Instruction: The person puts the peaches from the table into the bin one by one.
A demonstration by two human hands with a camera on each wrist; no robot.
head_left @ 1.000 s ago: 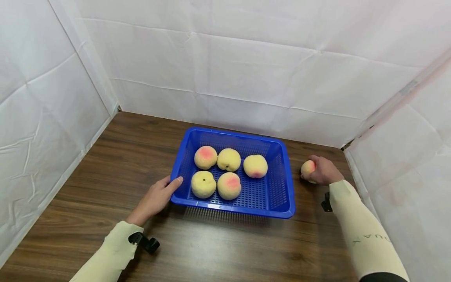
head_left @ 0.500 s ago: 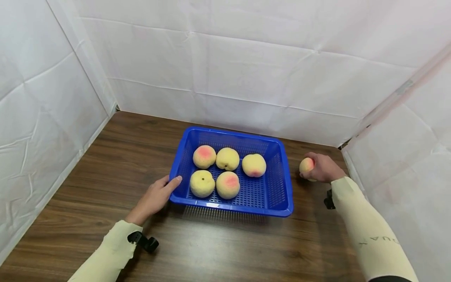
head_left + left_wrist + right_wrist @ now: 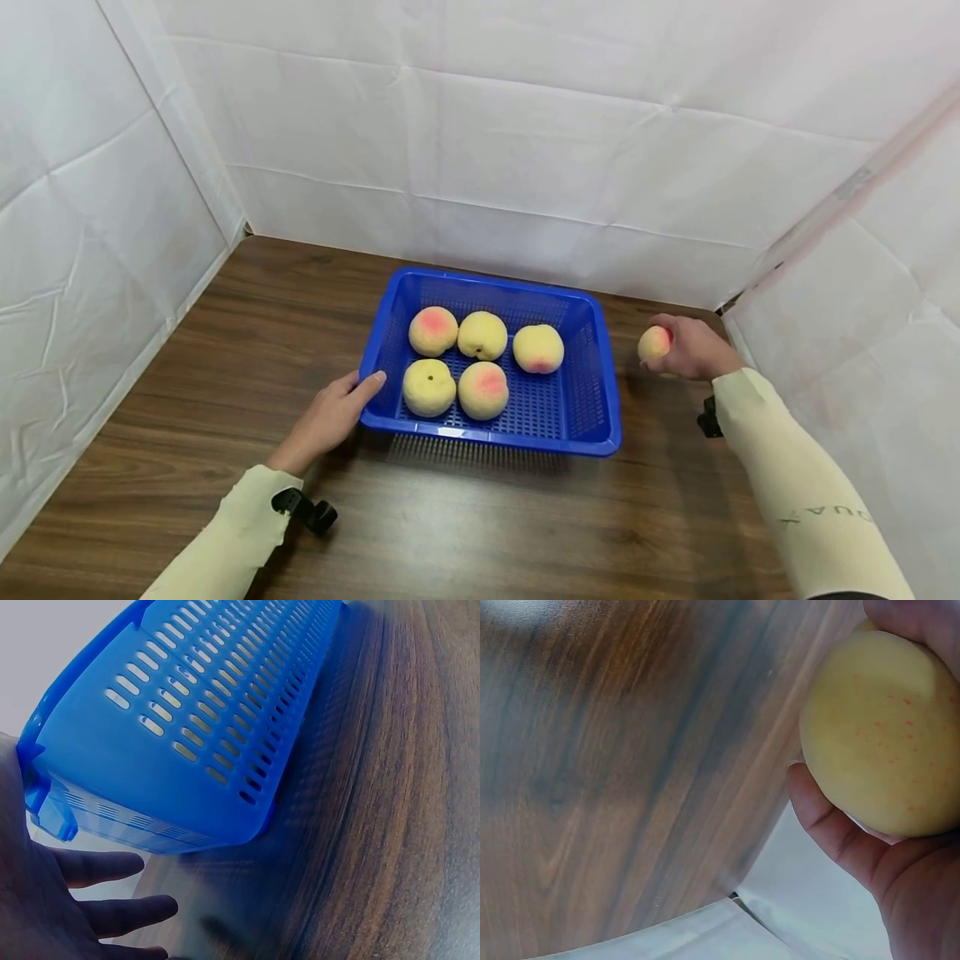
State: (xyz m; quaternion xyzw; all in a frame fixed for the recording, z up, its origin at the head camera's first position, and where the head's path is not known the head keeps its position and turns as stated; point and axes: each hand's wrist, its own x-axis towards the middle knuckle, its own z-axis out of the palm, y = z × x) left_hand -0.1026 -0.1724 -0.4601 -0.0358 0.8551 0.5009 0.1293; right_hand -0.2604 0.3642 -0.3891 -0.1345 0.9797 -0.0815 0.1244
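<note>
A blue plastic basket stands in the middle of the wooden table in the head view, with several yellow-and-pink peaches inside. At its near left corner my left hand grips the rim, thumb on top; the left wrist view shows the other fingers below, outside the basket wall. To the right of the basket, my right hand holds another peach. Thumb and fingers curve round this peach in the right wrist view. A small yellow patch shows beneath the hand; I cannot tell what it belongs to.
White sheeting hangs behind the table and along both sides. The right-hand sheet is close to my right forearm. Black wrist cameras sit on both wrists.
My right hand has moved slightly up in the view with the peach, and its forearm has swung right. The left hand keeps its grip on the basket; the whole view has shifted slightly.
</note>
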